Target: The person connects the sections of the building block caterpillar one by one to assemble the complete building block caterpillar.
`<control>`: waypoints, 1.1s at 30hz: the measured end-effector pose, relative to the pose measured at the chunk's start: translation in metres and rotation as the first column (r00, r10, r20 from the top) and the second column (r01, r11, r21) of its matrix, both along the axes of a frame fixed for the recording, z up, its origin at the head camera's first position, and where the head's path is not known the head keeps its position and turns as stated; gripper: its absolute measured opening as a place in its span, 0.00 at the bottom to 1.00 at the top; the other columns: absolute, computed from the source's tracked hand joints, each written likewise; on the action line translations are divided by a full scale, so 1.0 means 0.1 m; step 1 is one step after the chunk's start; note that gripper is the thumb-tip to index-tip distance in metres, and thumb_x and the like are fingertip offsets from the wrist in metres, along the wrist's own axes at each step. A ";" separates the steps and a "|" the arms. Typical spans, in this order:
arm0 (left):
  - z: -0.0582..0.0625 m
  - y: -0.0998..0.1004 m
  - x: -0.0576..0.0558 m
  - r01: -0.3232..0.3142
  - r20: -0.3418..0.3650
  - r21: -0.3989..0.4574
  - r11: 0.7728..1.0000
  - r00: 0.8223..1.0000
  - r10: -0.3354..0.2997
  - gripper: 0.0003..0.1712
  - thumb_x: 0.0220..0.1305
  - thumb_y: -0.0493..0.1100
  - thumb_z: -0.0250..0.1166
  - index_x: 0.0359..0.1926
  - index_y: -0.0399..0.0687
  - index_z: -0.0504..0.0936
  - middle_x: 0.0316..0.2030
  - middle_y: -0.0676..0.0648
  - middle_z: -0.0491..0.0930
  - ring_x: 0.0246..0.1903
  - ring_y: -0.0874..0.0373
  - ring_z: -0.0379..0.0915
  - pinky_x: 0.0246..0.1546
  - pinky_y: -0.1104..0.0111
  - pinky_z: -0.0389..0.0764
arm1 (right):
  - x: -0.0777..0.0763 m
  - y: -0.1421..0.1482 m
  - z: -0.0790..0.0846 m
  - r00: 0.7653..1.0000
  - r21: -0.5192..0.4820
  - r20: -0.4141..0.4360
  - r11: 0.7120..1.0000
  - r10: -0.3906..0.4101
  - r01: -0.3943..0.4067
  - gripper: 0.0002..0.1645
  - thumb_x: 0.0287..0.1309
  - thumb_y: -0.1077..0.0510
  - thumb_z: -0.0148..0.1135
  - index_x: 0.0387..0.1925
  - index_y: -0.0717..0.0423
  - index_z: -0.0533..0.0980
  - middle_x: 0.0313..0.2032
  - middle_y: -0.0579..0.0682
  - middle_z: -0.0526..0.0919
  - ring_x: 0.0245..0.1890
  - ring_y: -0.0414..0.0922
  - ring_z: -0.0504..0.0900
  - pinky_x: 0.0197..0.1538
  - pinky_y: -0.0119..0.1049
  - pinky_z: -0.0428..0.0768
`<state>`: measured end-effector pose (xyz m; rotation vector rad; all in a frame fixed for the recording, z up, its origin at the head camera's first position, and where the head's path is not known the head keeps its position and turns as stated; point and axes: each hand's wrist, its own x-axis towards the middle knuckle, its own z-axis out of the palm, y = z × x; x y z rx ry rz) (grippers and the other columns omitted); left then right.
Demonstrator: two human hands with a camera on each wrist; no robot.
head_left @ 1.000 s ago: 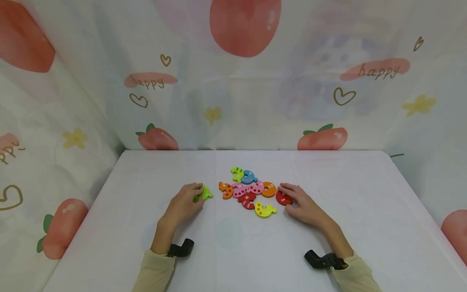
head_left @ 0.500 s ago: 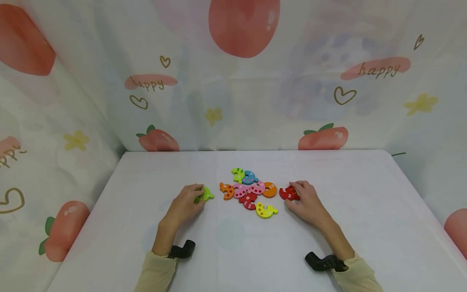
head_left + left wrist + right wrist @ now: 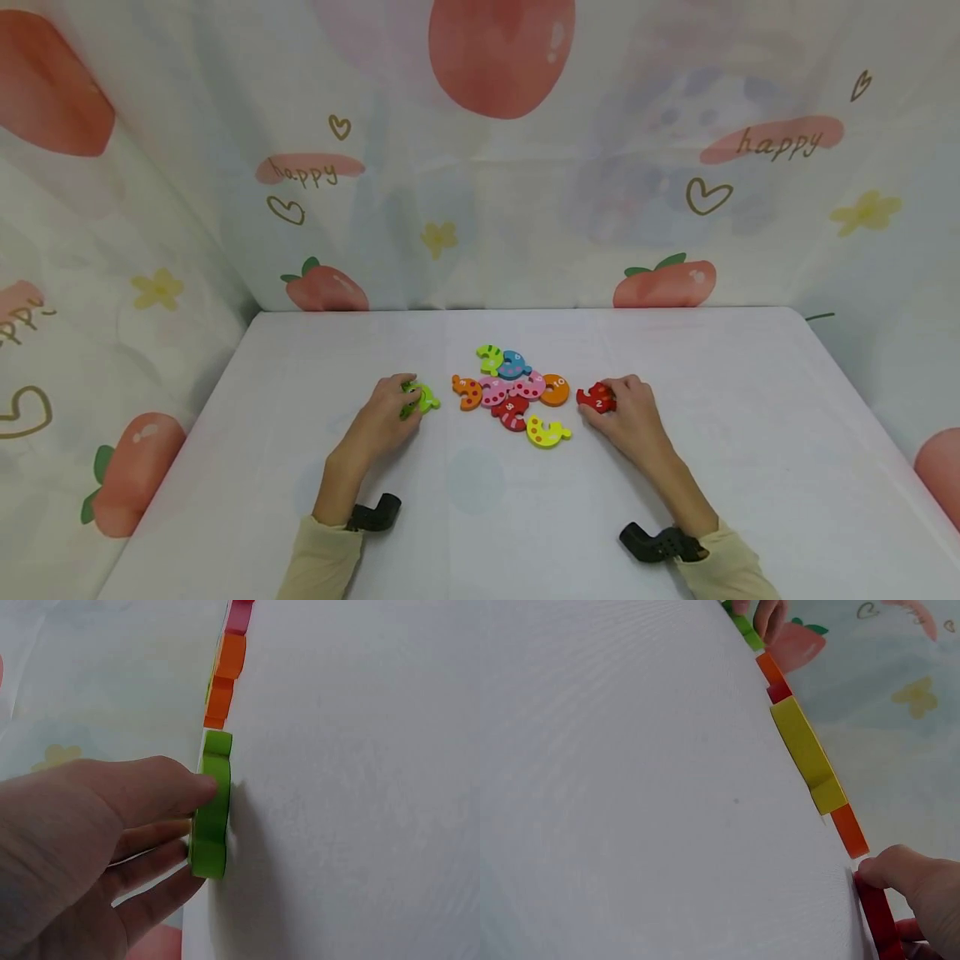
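The left hand (image 3: 384,417) grasps a bright green, flat, thick-edged figure of wood-like painted material (image 3: 426,399); the thumb presses the near edge and the fingers bear on the opposite side. The green figure is located at the left of the group, separated from the nearest piece by a gap.

The right hand (image 3: 636,418) grasps a red, flat, rounded figure marked 2, of similar material (image 3: 595,400), with the thumb at its near edge. The red figure is located at the right of the group, just beside an orange, rounded figure marked 10 (image 3: 561,392) and apart from it. Clearance of either held figure above the white, smooth table (image 3: 480,533) cannot be determined.

Between the hands lie an orange, curved, dotted figure (image 3: 468,395), two pink, dotted figures (image 3: 529,386), a blue, rounded figure (image 3: 514,365), a lime, striped figure (image 3: 491,360), a dark red, curved figure marked 8 (image 3: 507,412) and a yellow, crescent-shaped figure (image 3: 544,438), the last nearest the person
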<state>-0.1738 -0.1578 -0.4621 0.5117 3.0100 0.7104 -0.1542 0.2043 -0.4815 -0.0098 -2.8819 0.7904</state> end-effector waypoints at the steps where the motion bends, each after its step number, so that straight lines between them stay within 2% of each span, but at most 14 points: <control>1: 0.00 -0.01 0.00 0.007 -0.002 0.002 1.000 1.000 -0.007 0.21 0.62 0.38 0.66 0.56 0.39 0.80 0.61 0.42 0.74 0.62 0.46 0.67 0.61 0.57 0.75 | 0.00 0.00 0.01 1.000 -0.002 0.002 1.000 0.004 -0.004 0.32 0.52 0.52 0.70 0.52 0.70 0.74 0.46 0.66 0.73 0.48 0.60 0.71 0.45 0.53 0.83; 5: -0.02 -0.05 -0.01 0.017 0.024 0.032 0.999 1.000 -0.018 0.22 0.62 0.39 0.67 0.57 0.39 0.79 0.60 0.44 0.75 0.61 0.48 0.68 0.62 0.57 0.75 | 0.01 0.01 0.02 1.000 -0.019 -0.001 1.000 0.005 -0.005 0.32 0.52 0.53 0.69 0.54 0.70 0.74 0.47 0.67 0.74 0.48 0.59 0.73 0.46 0.53 0.84; 9: -0.06 -0.11 -0.04 0.026 0.026 0.049 0.998 0.999 -0.027 0.23 0.62 0.40 0.67 0.57 0.40 0.79 0.61 0.46 0.75 0.63 0.50 0.67 0.65 0.57 0.72 | 0.00 0.01 0.05 0.998 -0.083 -0.057 0.996 0.012 -0.017 0.32 0.53 0.54 0.70 0.56 0.68 0.74 0.47 0.64 0.75 0.47 0.57 0.76 0.47 0.53 0.84; 13: -0.08 -0.17 -0.05 0.073 -0.002 0.043 0.996 0.997 -0.073 0.22 0.61 0.39 0.68 0.56 0.39 0.79 0.61 0.46 0.75 0.64 0.50 0.67 0.66 0.57 0.71 | 0.01 -0.05 0.11 0.985 -0.159 -0.153 0.982 0.075 -0.099 0.31 0.52 0.58 0.71 0.56 0.66 0.75 0.46 0.61 0.76 0.46 0.54 0.77 0.45 0.52 0.85; 17: -0.06 -0.20 -0.04 0.131 0.009 0.043 0.990 0.991 -0.132 0.22 0.61 0.39 0.68 0.56 0.39 0.79 0.61 0.45 0.75 0.63 0.49 0.68 0.66 0.56 0.70 | 0.06 -0.21 0.18 0.960 -0.178 -0.214 0.959 0.183 -0.222 0.31 0.49 0.60 0.73 0.55 0.64 0.76 0.46 0.59 0.77 0.46 0.52 0.79 0.43 0.50 0.86; 20: -0.02 -0.19 -0.01 0.159 0.042 0.049 0.986 0.986 -0.161 0.22 0.61 0.39 0.67 0.57 0.39 0.79 0.61 0.46 0.75 0.64 0.49 0.68 0.66 0.56 0.70 | 0.11 -0.41 0.21 0.931 -0.195 -0.231 0.924 0.284 -0.330 0.32 0.48 0.59 0.74 0.56 0.64 0.76 0.47 0.57 0.78 0.45 0.51 0.80 0.42 0.47 0.86; 24: 0.01 -0.18 0.01 0.176 0.070 0.045 0.983 0.981 -0.179 0.22 0.62 0.38 0.66 0.58 0.40 0.78 0.62 0.47 0.74 0.65 0.50 0.67 0.66 0.56 0.70 | 0.14 -0.77 0.22 0.877 -0.242 -0.247 0.850 0.412 -0.468 0.31 0.49 0.59 0.73 0.56 0.64 0.76 0.48 0.56 0.78 0.45 0.49 0.80 0.42 0.44 0.86; 27: 0.02 -0.18 0.01 0.182 0.073 0.045 0.982 0.980 -0.185 0.23 0.62 0.39 0.67 0.59 0.41 0.78 0.62 0.47 0.74 0.65 0.50 0.67 0.66 0.56 0.70 | 0.13 -1.07 0.19 0.848 -0.264 -0.232 0.809 0.476 -0.526 0.30 0.50 0.58 0.72 0.56 0.63 0.76 0.48 0.56 0.77 0.47 0.47 0.78 0.44 0.40 0.86; 30: 0.01 -0.19 0.01 0.184 0.076 0.062 0.981 0.979 -0.188 0.24 0.61 0.39 0.67 0.59 0.42 0.77 0.62 0.47 0.74 0.65 0.50 0.67 0.66 0.56 0.70 | 0.12 -1.35 0.12 0.839 -0.249 -0.195 0.801 0.508 -0.544 0.31 0.51 0.56 0.72 0.56 0.62 0.76 0.48 0.54 0.77 0.44 0.44 0.76 0.44 0.33 0.84; 33: 0.00 -0.23 -0.01 0.199 0.073 0.077 0.977 0.976 -0.205 0.24 0.60 0.39 0.68 0.59 0.43 0.78 0.61 0.47 0.75 0.65 0.50 0.67 0.66 0.56 0.70 | 0.10 -1.57 0.08 0.843 -0.206 -0.157 0.818 0.514 -0.537 0.31 0.51 0.54 0.72 0.56 0.62 0.76 0.47 0.53 0.77 0.42 0.42 0.74 0.44 0.30 0.82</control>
